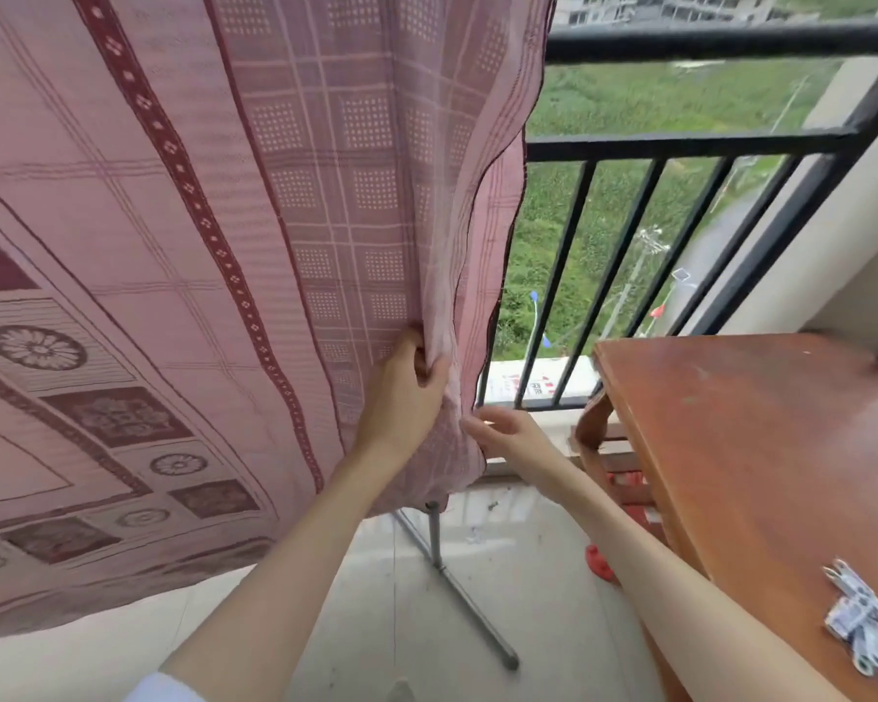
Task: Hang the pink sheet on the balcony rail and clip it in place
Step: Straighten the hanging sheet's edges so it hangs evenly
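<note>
Two hands meet at the sheet's (285, 205) right edge — left hand (401, 392) fingers pinching a fold, right hand (508, 435) fingers spread, touching the hem; clips (860, 618) on the desk (741, 448), right.

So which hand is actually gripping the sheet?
The left hand: its fingers bunch a fold of the sheet. The right hand only touches the edge, fingers open.
</note>
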The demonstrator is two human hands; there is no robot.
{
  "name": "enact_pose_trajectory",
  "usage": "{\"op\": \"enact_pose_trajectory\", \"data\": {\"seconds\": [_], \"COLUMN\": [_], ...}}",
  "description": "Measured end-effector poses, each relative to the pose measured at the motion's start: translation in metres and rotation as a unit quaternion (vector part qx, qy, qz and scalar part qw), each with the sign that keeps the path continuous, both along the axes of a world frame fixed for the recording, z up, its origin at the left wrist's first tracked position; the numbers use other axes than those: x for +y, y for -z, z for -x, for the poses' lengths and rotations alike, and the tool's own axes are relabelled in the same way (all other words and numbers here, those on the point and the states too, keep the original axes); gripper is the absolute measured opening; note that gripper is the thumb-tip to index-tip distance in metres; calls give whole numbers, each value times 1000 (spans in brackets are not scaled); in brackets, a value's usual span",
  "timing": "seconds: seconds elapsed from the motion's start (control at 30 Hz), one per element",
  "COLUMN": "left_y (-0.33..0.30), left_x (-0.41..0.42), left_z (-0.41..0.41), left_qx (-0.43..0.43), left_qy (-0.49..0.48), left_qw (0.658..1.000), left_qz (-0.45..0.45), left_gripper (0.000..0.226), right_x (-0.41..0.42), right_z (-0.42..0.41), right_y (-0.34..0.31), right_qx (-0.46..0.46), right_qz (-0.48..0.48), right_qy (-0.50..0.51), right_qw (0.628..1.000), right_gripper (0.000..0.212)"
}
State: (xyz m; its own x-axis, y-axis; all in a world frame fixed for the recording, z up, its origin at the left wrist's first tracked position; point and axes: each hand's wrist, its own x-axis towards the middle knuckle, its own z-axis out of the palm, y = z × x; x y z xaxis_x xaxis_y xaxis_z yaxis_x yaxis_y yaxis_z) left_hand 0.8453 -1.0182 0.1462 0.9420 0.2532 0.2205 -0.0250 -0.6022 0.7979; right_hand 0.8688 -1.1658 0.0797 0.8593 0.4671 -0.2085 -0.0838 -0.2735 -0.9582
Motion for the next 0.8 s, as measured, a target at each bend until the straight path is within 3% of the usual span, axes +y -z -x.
{"op": "enact_pose_trajectory", "data": {"seconds": [0.07, 0.17, 0.3, 0.47, 0.53, 0.67, 0.8], "left_y": [0, 0, 7, 15, 19, 24, 26], "left_x": [-1, 1, 6, 6, 3, 1, 7], "left_z": [3, 2, 0, -8, -12, -18, -21], "left_qx": [-1, -10, -9, -24, -27, -29, -39], "left_qy": [9, 20, 47, 62, 72, 84, 103], "left_qw": [1000, 998, 997, 997, 997, 996, 993], "left_qz": [28, 53, 60, 39, 29, 26, 29], "left_gripper": [8, 8, 11, 14, 11, 13, 11], "right_x": [-1, 13, 13, -9, -12, -10, -1], "right_z": [10, 19, 25, 21, 14, 0, -10], "right_y": [15, 46, 74, 82, 80, 73, 68], "right_qx": [27, 43, 77, 190, 172, 36, -26], "right_qz": [24, 103, 194, 130, 159, 273, 271], "right_qy": [-37, -57, -62, -48, -45, 21, 82], "right_qw": [999, 992, 976, 972, 971, 961, 959], "right_gripper": [8, 29, 34, 32, 36, 39, 36]}}
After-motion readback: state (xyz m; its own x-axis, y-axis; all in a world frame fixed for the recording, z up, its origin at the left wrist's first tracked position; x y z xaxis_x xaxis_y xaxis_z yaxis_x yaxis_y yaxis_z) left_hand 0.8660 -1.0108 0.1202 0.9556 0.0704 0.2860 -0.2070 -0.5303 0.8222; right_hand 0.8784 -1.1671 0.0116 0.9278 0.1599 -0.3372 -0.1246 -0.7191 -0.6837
